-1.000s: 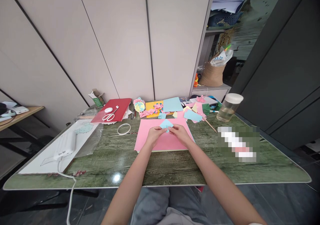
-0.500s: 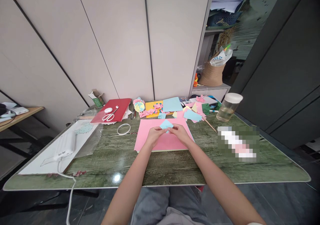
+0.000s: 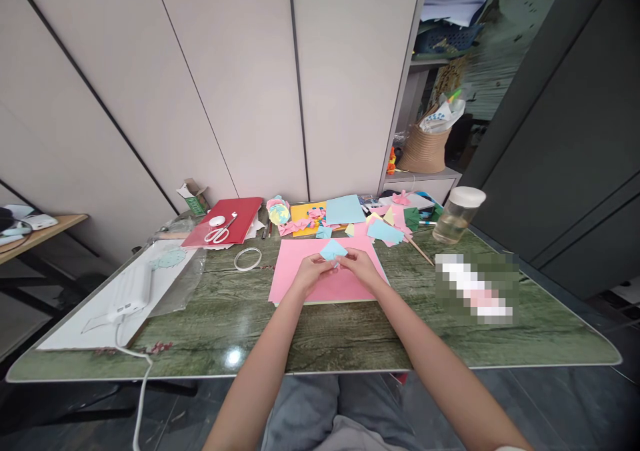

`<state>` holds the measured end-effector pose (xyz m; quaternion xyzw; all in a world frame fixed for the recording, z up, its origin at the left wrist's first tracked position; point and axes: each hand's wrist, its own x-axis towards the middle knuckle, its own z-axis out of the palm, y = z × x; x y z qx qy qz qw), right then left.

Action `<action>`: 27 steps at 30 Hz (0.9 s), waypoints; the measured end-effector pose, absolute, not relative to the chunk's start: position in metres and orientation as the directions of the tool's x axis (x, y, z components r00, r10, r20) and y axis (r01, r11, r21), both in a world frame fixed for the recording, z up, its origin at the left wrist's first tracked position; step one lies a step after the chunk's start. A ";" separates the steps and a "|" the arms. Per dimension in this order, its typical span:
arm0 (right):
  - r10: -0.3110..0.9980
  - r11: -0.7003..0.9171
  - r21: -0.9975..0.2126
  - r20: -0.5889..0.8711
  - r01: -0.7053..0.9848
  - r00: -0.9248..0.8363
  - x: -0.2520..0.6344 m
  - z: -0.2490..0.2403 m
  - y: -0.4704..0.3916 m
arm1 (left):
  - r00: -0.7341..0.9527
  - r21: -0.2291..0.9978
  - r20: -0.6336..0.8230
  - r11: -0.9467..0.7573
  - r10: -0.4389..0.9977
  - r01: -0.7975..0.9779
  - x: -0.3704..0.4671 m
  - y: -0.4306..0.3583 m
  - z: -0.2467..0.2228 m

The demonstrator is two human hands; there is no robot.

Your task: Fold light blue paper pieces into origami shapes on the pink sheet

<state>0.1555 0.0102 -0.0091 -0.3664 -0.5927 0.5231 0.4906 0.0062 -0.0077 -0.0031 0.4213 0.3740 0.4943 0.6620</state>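
Note:
A small light-blue piece of folded paper [image 3: 333, 248] is held between both hands, its pointed top facing away from me. My left hand [image 3: 313, 272] pinches its lower left edge, and my right hand [image 3: 358, 264] pinches the lower right. The fingertips cover the paper's lower part. Beneath the hands lies a stack of pink paper sheets [image 3: 290, 277] on the green wood-patterned table [image 3: 345, 337]. Just beyond it sits another small blue folded paper [image 3: 324, 232].
White scissors [image 3: 217, 235] lie on a red folder [image 3: 240, 214] at the back left, with a roll of tape [image 3: 247, 259] nearer. A power bank [image 3: 131, 291] trails a cable. Paper scraps [image 3: 385, 231] and a lidded bottle [image 3: 457, 217] stand at the right.
The fingers have shifted slightly at the paper's lower edge. The blue paper stays over the pink sheets in nearly the same place.

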 end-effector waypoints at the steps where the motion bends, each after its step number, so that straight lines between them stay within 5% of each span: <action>1: 0.948 0.166 -0.982 0.183 -0.086 -0.261 0.156 -0.010 0.011 | 0.233 0.929 -0.082 0.159 0.969 -0.334 0.006 -0.008 -0.003; 10: 0.944 0.201 -0.979 0.198 -0.016 -0.266 0.158 -0.013 0.014 | 0.235 0.974 -0.063 0.111 0.970 -0.199 0.008 -0.008 -0.007; 27: 0.936 0.324 -0.925 0.282 0.198 -0.212 0.157 -0.013 0.016 | 0.258 0.919 -0.137 0.220 0.956 -0.328 0.007 -0.005 -0.007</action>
